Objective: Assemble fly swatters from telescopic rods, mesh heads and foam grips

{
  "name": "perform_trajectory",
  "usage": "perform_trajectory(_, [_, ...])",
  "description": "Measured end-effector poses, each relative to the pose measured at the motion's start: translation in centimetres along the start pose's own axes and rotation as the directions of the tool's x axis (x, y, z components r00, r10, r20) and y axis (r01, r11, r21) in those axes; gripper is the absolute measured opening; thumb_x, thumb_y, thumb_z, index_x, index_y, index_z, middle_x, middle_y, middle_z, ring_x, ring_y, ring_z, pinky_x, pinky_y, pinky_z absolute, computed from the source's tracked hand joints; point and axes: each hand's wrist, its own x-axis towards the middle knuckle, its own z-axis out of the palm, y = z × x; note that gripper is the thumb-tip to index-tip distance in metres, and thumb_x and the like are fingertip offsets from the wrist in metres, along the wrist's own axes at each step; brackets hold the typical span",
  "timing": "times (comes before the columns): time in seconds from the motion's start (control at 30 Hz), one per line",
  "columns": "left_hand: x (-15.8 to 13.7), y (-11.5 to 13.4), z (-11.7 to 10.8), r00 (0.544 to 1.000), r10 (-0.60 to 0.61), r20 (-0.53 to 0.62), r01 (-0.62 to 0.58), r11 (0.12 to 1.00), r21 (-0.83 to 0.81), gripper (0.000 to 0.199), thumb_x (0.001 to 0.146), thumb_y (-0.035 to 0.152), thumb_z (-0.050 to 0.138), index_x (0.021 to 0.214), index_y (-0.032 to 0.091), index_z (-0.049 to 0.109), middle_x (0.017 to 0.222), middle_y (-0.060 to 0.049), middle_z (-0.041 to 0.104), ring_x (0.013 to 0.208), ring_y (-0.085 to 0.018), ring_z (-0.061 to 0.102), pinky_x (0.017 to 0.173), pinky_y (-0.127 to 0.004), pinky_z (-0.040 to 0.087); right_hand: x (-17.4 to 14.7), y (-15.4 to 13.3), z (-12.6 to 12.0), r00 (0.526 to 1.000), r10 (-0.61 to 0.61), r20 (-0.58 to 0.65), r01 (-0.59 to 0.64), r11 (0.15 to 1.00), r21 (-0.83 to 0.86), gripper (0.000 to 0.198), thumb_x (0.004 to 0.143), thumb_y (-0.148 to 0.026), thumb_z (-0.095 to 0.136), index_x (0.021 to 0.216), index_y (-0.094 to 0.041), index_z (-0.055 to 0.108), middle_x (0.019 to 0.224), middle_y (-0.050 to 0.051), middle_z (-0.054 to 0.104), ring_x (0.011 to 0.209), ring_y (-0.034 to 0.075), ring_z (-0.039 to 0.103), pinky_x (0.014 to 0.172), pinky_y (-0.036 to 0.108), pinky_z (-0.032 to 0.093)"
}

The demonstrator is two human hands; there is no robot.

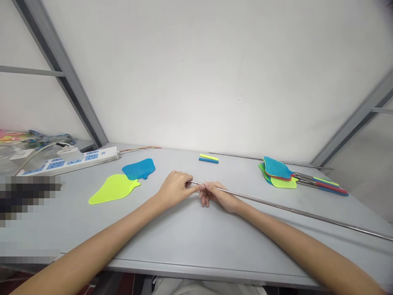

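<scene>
My left hand (pixel 176 186) is closed round the thin end of a long metal telescopic rod (pixel 264 200). Close beside it, my right hand (pixel 219 196) pinches the same rod between thumb and forefinger, its other fingers curled below. The rod runs out to the right, over my right forearm and past the frame's edge. Left of my hands lie a yellow-green perforated fly swatter head (pixel 115 189) and a blue fly swatter head (pixel 139 169). Behind my hands rest a yellow handle sleeve (pixel 209 157) and a blue handle sleeve (pixel 208 160).
Several fly swatters (pixel 278 169) with metal rods and coloured handles are piled at the right. Another thin metal rod (pixel 239 155) lies along the back by the wall. A white power strip (pixel 73 161) with plugs and cables stands at the left, near plastic-wrapped items (pixel 37 138).
</scene>
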Motion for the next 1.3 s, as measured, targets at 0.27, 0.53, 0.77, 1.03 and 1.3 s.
perform_trajectory(0.27, [0.04,-0.02,0.03,0.999,-0.041,-0.003,0.041,0.999,-0.014,0.04,0.077,0.043,0.033,0.049,0.016,0.038,0.05,0.002,0.049,0.049,-0.01,0.04,0.057,-0.025,0.022,0.14,0.22,-0.08,1.0,-0.009,0.001,0.009,1.0,0.004,0.051,0.079,-0.052,0.026,0.074,-0.01,0.055,0.058,0.005,0.053,0.054,0.011,0.052,0.052,0.024,0.039])
perform_trajectory(0.53, [0.03,0.39,-0.29,0.998,-0.059,-0.013,0.059,0.998,0.018,0.042,0.078,0.044,0.03,0.048,0.016,0.038,0.049,0.001,0.05,0.048,-0.01,0.04,0.055,-0.025,0.022,0.22,0.13,-0.05,1.0,0.02,0.001,-0.02,0.999,0.043,0.062,0.079,-0.055,0.015,0.077,-0.009,0.057,0.055,0.004,0.051,0.052,0.011,0.05,0.051,0.024,0.039])
perform_trajectory(0.77, [-0.25,0.63,-0.22,0.998,-0.064,-0.024,0.065,0.996,0.056,0.041,0.077,0.043,0.031,0.047,0.017,0.041,0.049,0.0,0.052,0.048,-0.012,0.044,0.055,-0.026,0.023,0.19,0.15,0.22,1.0,0.014,-0.023,-0.015,0.997,-0.073,0.059,0.079,-0.053,0.019,0.075,-0.009,0.059,0.058,0.005,0.052,0.054,0.011,0.05,0.052,0.024,0.039])
perform_trajectory(1.03, [-0.42,0.76,-0.03,0.998,-0.05,-0.045,0.052,0.997,0.055,0.039,0.077,0.04,0.033,0.047,0.017,0.041,0.05,0.0,0.052,0.051,-0.013,0.045,0.055,-0.026,0.022,0.05,0.27,0.02,1.0,-0.013,0.012,0.014,0.995,-0.098,0.06,0.08,-0.053,0.017,0.076,-0.009,0.059,0.058,0.005,0.052,0.053,0.011,0.05,0.053,0.024,0.039])
perform_trajectory(1.3, [-0.4,0.86,0.0,0.997,-0.073,-0.027,0.073,0.997,0.008,0.036,0.076,0.038,0.034,0.047,0.017,0.038,0.048,0.001,0.05,0.05,-0.011,0.043,0.055,-0.026,0.022,0.16,0.56,-0.06,1.0,0.004,0.011,-0.003,0.992,-0.129,0.062,0.078,-0.055,0.017,0.076,-0.01,0.059,0.058,0.005,0.053,0.053,0.01,0.049,0.053,0.024,0.039])
